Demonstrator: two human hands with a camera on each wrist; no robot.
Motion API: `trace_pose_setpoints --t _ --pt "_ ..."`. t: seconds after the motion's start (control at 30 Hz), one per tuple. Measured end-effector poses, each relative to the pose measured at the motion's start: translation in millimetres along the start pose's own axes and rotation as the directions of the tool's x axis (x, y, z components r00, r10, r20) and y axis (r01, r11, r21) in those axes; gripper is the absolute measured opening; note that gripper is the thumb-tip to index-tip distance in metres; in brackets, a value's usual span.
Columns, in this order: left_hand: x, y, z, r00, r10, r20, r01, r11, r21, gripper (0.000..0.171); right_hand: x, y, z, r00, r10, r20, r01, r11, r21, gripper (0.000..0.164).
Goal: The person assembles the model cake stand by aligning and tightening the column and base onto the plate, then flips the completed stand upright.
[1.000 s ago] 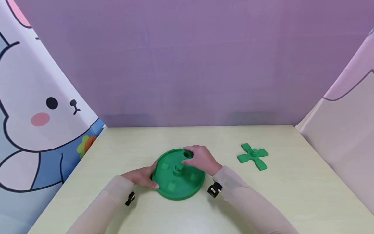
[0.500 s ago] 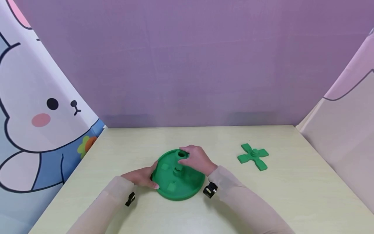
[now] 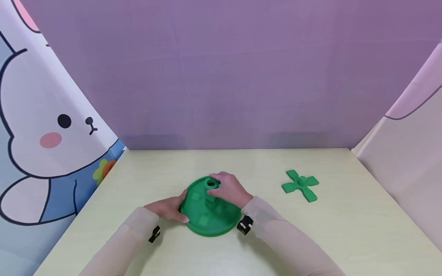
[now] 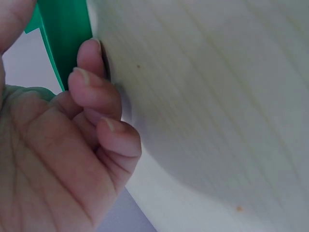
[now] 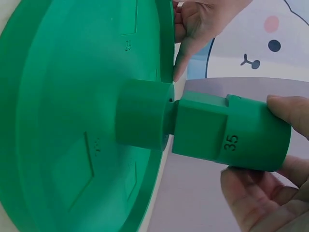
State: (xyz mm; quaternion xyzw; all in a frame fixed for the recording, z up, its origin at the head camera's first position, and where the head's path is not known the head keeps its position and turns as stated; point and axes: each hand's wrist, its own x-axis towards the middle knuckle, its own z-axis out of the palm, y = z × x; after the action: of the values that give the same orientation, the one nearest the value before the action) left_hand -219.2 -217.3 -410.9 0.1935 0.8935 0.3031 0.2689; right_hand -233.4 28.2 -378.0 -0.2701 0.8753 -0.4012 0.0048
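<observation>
A round green base (image 3: 211, 229) with a raised rim lies on the table, and a hollow socket (image 5: 142, 114) stands at its centre. My left hand (image 3: 166, 208) grips the rim at the left side, thumb and fingers spread along it; the left wrist view shows curled fingertips (image 4: 91, 89) beside the edge. Between thumb and fingers my right hand (image 3: 231, 188) pinches a green cylindrical piece (image 5: 231, 133) marked 35. Its narrow end meets the socket's mouth, though how far it is in I cannot tell. The piece stands upright over the base's centre.
A flat green cross-shaped piece (image 3: 301, 183) with a round knob lies on the table (image 3: 345, 230) to the right. A purple backdrop (image 3: 221, 76) rises behind the table. Printed cartoon cloth (image 3: 34, 115) hangs on the left.
My right hand has moved left with the cylindrical piece, from behind and right of the socket to directly over it, and slightly lower. The left hand stays on the rim.
</observation>
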Motion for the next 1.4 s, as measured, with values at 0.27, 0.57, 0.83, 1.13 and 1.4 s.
trace_pose_setpoints --t 0.27,0.57,0.83,1.13,1.4 --pt "0.2 -0.1 -0.2 1.0 0.012 0.004 -0.012 1.0 -0.006 0.11 -0.9 16.8 0.7 0.999 -0.016 0.035 0.012 0.995 0.098 0.046" --pt "0.3 0.0 0.6 1.0 -0.002 0.0 0.002 1.0 -0.013 0.11 -1.3 22.6 5.6 1.0 0.006 -0.02 -0.002 0.983 0.181 0.045" --pt "2.5 -3.2 0.7 1.0 0.008 0.007 -0.008 1.0 -0.01 0.111 -1.3 18.7 11.6 0.996 0.063 -0.056 -0.053 0.986 0.16 0.045" --pt "4.8 -5.0 0.4 1.0 -0.008 0.004 0.008 1.0 -0.027 0.112 -3.7 22.4 10.4 1.0 0.029 -0.005 -0.028 0.988 0.15 0.047" --pt "6.2 -5.6 -0.3 1.0 0.006 0.005 -0.006 1.0 -0.013 0.111 -3.7 24.4 9.7 1.0 -0.002 -0.009 0.003 0.994 0.114 0.045"
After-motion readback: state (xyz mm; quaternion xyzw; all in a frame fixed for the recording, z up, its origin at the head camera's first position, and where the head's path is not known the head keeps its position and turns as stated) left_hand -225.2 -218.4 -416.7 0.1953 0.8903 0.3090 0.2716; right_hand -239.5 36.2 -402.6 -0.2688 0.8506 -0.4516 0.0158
